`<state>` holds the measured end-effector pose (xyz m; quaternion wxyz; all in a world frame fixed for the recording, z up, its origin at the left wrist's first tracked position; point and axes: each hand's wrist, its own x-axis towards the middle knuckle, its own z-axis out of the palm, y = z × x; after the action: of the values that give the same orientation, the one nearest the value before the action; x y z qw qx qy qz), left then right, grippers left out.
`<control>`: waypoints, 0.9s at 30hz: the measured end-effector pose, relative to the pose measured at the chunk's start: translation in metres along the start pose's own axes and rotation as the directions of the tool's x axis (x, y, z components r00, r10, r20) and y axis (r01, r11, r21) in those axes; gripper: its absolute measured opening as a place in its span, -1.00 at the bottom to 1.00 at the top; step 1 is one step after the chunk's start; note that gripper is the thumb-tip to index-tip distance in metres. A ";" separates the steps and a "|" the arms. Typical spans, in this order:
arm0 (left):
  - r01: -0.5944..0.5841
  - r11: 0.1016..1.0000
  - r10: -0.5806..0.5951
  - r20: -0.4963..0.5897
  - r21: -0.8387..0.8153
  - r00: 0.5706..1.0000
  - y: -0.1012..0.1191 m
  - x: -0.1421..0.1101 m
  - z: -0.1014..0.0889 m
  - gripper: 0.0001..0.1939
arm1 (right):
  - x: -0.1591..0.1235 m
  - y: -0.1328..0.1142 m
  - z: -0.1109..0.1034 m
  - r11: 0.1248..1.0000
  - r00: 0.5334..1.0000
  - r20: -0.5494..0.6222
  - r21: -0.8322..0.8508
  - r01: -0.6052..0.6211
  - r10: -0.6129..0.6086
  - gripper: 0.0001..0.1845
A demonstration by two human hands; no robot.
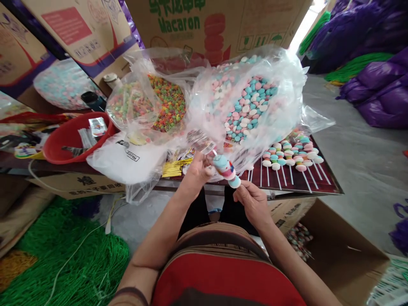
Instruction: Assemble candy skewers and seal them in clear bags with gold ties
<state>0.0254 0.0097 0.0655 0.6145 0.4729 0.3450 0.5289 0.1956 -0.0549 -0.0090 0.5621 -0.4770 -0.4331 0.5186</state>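
Observation:
In front of my body I hold a candy skewer [225, 167] slanting down to the right, with blue and white pieces and a bright printed patch. My left hand [198, 171] is closed around its upper end, by the white stick. A clear printed wrapper [201, 142] sticks out above those fingers; I cannot tell whether it is joined to the skewer. At the lower end, my right hand [253, 201] pinches close against the last blue-and-white piece. Finished-looking candy skewers [290, 155] lie in a row on the dark red table [330, 185], sticks toward me.
Clear bags hold pastel candies [248, 106] and small colourful rings [170, 102]. A red basin [60, 146], a white plastic bag [127, 159] and yellow ties [175, 167] are to the left. An open carton [338, 250] with skewers stands low right; green netting [73, 250] covers the floor left.

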 end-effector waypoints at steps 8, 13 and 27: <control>-0.009 0.981 -0.005 -0.074 -0.193 0.997 -0.009 -0.001 0.035 -0.51 | -0.004 -0.002 0.010 0.999 0.999 -0.009 0.011 -0.052 0.052 -0.64; 0.026 0.986 -0.031 -0.031 -0.163 0.999 -0.033 -0.010 0.037 -0.54 | -0.002 -0.012 0.016 0.997 0.997 0.042 0.019 -0.072 0.071 -0.59; 0.022 0.991 -0.008 0.110 -0.129 0.994 -0.016 -0.004 0.011 -0.17 | -0.005 -0.014 0.019 0.999 0.999 0.016 -0.037 -0.032 0.032 -0.61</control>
<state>0.0396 0.0038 0.0538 0.6658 0.4575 0.2793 0.5191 0.1794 -0.0580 0.0083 0.5412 -0.4900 -0.4396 0.5233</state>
